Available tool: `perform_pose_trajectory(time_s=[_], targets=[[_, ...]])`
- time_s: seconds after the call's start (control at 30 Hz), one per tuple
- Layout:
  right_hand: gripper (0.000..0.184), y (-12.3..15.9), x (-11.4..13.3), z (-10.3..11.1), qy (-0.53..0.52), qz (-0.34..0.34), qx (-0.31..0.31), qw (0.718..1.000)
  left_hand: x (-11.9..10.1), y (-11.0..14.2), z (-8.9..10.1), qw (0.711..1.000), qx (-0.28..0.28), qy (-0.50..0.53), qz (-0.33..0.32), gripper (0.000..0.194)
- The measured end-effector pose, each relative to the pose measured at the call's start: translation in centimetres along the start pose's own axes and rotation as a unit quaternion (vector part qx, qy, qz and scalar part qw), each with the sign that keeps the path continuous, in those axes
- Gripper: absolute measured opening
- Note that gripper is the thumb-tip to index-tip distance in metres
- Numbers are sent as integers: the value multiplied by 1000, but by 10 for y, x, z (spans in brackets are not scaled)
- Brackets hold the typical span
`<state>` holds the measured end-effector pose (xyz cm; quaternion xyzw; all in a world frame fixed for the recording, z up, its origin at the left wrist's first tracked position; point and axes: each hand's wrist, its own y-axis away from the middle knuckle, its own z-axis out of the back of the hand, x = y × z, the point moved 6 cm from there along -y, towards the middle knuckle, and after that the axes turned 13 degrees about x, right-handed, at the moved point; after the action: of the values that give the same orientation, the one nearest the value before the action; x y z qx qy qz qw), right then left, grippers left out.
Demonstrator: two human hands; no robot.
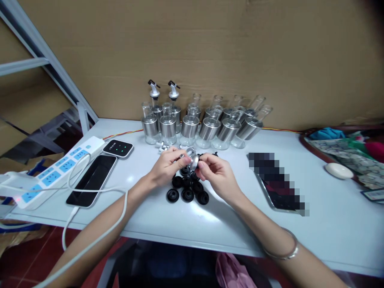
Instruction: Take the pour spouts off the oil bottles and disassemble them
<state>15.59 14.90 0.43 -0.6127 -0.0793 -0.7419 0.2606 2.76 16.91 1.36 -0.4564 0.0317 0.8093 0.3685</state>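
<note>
Over the middle of the table, my left hand [168,167] and my right hand [218,173] meet at a silver pourer spout [194,161] with a round base. My left fingers pinch its left end, and my right thumb and fingers grip the round base. Fingertips hide part of it. Below lie several round black stoppers [187,195] in a cluster. More silver spout pieces [162,147] lie just behind my left hand. Farther back stand rows of glass bottles with metal sleeves [190,129]. Two of the back bottles carry silver pourers [173,91] with black flip caps.
On the left are a white power strip [64,168], a phone [91,180] on a white cable and a small box with green lights [118,148]. Another phone [271,196] and a white oval object [339,171] lie right. Cardboard [192,52] rises behind the table.
</note>
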Motion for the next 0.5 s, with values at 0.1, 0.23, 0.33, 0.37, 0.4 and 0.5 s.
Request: perform_pose_trajectory(time_s=[0.1, 0.23, 0.33, 0.37, 0.4, 0.5], targets=[[22, 0, 10, 5, 139, 37, -32, 989, 1, -3, 3, 999, 21, 20, 14, 54], [16, 3, 30, 7, 356, 176, -29, 918, 4, -6, 1, 992, 55, 114, 22, 52], [15, 6, 36, 5, 447, 237, -9, 862, 11, -5, -4, 978, 81, 185, 58, 51], [15, 7, 38, 3, 475, 247, -5, 845, 13, -4, -5, 973, 86, 203, 71, 51], [14, 7, 39, 1, 503, 256, -4, 826, 15, -4, -6, 968, 91, 218, 81, 51], [13, 11, 43, -4, 559, 289, -15, 777, 17, -3, -7, 958, 95, 249, 105, 50]])
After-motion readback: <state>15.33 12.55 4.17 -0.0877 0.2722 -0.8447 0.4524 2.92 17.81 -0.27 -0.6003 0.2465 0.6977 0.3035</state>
